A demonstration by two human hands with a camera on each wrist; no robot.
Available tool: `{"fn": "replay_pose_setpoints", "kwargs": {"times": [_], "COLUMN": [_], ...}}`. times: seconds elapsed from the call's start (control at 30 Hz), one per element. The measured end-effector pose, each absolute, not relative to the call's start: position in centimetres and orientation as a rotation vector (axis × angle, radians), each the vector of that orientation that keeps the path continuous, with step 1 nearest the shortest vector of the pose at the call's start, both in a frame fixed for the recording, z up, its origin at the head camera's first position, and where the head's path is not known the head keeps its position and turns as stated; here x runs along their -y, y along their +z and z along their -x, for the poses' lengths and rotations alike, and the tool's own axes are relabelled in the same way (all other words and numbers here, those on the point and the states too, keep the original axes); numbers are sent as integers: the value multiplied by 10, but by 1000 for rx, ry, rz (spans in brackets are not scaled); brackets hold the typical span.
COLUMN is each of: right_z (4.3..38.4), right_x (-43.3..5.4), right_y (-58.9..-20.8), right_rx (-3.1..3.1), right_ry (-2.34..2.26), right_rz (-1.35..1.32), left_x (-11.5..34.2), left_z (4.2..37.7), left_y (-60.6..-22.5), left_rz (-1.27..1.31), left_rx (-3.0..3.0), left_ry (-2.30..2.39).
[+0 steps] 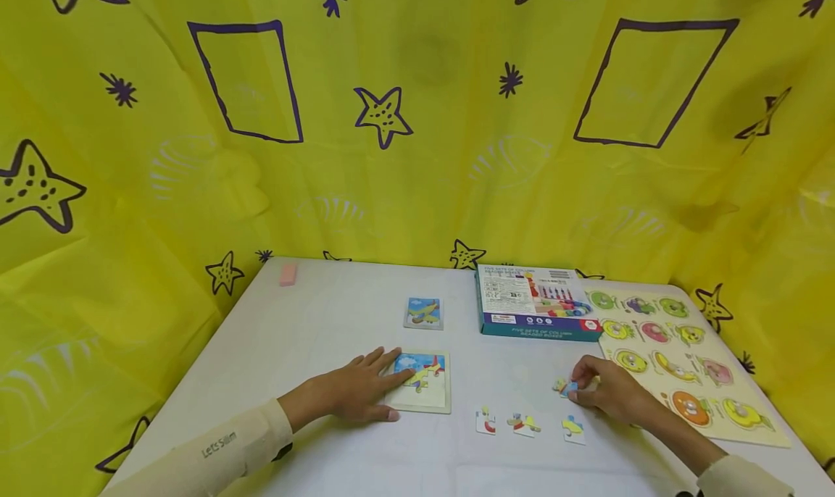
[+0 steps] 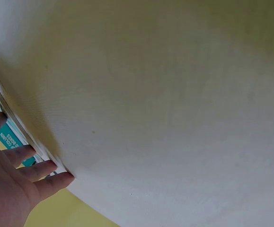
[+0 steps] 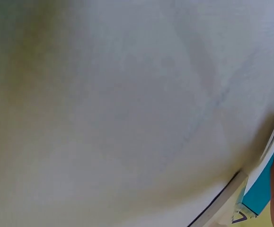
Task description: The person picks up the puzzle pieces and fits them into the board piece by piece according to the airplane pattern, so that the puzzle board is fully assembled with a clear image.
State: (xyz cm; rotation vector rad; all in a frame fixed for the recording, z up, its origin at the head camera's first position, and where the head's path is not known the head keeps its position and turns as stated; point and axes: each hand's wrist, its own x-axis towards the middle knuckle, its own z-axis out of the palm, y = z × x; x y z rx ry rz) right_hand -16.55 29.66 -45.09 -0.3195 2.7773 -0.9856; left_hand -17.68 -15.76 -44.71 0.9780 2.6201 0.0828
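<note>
My left hand point(image 1: 362, 388) rests with spread fingers on the left side of a wooden puzzle tray point(image 1: 438, 404), where part of an airplane picture is assembled. Its fingers stretch along the tray's edge in the left wrist view. On the right, my right hand point(image 1: 609, 390) pinches a jigsaw piece point(image 1: 566, 388) between thumb and fingers, close over the table. Three more pieces lie in a row in front of it: a white and red one point(image 1: 485, 424), a red and yellow one point(image 1: 524, 426) and a blue and yellow one point(image 1: 573, 432).
An airplane picture card point(image 1: 423, 314) lies behind the tray. Further right are a teal-edged box point(image 1: 538, 330) and a wooden fruit puzzle board point(image 1: 642, 385). A pink block point(image 1: 288, 274) sits at the far left corner. Yellow curtain point(image 1: 430, 193) surrounds the white table point(image 1: 313, 323).
</note>
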Motion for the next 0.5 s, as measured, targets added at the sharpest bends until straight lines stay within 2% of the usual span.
{"fn": "replay_pose_setpoints", "kwargs": {"times": [0.33,0.5], "right_z": [173,179], "right_x": [-286,-269], "right_y": [-444,-434], "right_rx": [-2559,-2506], "right_ry": [-1221,-1223], "right_rz": [525,534], "left_x": [157,157], "left_z": [177,176], "left_y": [-444,-444], "left_rz": [-983,-975], "left_rx": [-2608,-2607], "left_ry": [69,74]}}
